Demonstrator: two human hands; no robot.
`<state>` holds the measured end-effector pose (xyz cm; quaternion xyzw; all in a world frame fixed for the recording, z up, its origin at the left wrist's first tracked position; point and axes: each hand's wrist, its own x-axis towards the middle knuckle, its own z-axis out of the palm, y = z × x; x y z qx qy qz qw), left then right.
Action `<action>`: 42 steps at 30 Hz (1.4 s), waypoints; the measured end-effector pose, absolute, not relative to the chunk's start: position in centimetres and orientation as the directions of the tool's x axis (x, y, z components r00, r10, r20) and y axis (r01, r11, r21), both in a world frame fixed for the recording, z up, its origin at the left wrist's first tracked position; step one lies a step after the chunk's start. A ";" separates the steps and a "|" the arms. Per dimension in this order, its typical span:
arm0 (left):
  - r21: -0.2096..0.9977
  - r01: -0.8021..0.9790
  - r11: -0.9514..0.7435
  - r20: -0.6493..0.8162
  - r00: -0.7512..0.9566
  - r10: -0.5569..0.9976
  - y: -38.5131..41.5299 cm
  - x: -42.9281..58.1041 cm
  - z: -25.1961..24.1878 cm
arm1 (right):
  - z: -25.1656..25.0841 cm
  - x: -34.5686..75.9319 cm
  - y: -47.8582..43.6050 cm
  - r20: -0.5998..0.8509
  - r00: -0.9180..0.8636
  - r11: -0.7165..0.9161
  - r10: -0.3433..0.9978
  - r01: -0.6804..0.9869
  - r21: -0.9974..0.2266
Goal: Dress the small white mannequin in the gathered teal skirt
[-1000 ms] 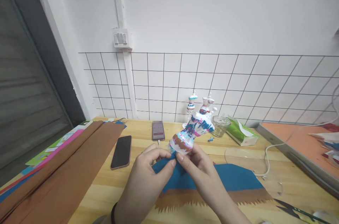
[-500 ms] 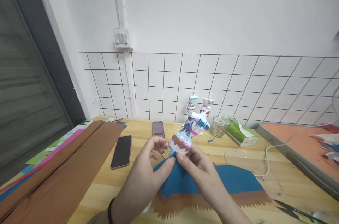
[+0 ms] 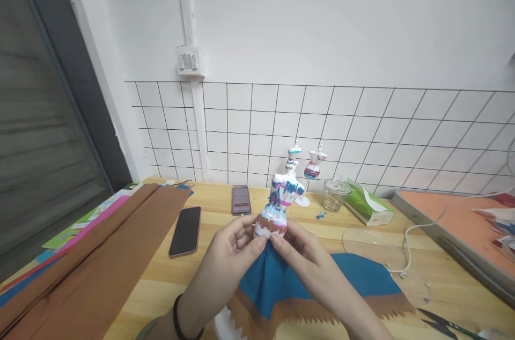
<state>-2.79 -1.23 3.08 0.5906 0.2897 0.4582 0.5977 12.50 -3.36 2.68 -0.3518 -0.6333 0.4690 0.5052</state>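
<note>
A small mannequin torso (image 3: 277, 206), white with blue, pink and brown patches, stands nearly upright between my hands. Gathered against its lower edge is a blue paper sheet (image 3: 354, 275) with a brown fringed border, its pleats fanning downward. My left hand (image 3: 237, 249) has its thumb pressed on the gathered top edge at the torso's base, fingers curled behind. My right hand (image 3: 300, 249) pinches the same edge from the other side, thumb tip beside the left one. The fingers behind the torso are partly hidden.
Two more little mannequins (image 3: 314, 163) stand at the back near a glass jar (image 3: 336, 195) and a green tissue pack (image 3: 368, 203). Two phones (image 3: 185, 231) and brown sheets (image 3: 92, 254) lie leftward. Scissors (image 3: 446, 324), a white cable (image 3: 408, 246) and an orange-based tray (image 3: 454, 227) are rightward.
The mannequin torso has tilted back from leaning right to nearly upright. My right hand has shifted slightly, and the blue paper now hangs in a deeper fold below my thumbs.
</note>
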 end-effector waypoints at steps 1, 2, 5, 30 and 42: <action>0.969 -0.216 -0.119 0.199 0.402 0.894 -1.3 -2.7 3.0 | 2.7 12.6 -3.3 0.312 -0.238 0.319 0.920 -0.009 -0.948; 0.967 -0.225 -0.121 0.203 0.388 0.899 -1.3 -2.5 2.9 | 2.8 12.8 -3.3 0.314 -0.228 0.327 0.922 0.022 -0.945; 0.965 -0.236 -0.115 0.198 0.364 0.910 -1.5 -2.2 2.8 | 3.0 13.3 -3.5 0.313 -0.204 0.344 0.928 0.139 -0.929; 0.961 -0.209 -0.183 0.238 0.280 0.930 -1.3 -2.4 3.5 | 3.0 13.4 -4.0 0.259 -0.121 0.280 0.958 0.215 -0.936; 0.943 -0.255 -0.216 0.292 0.314 0.903 -1.1 -2.3 2.7 | 2.2 13.1 -3.8 0.365 -0.108 0.379 0.925 0.165 -0.911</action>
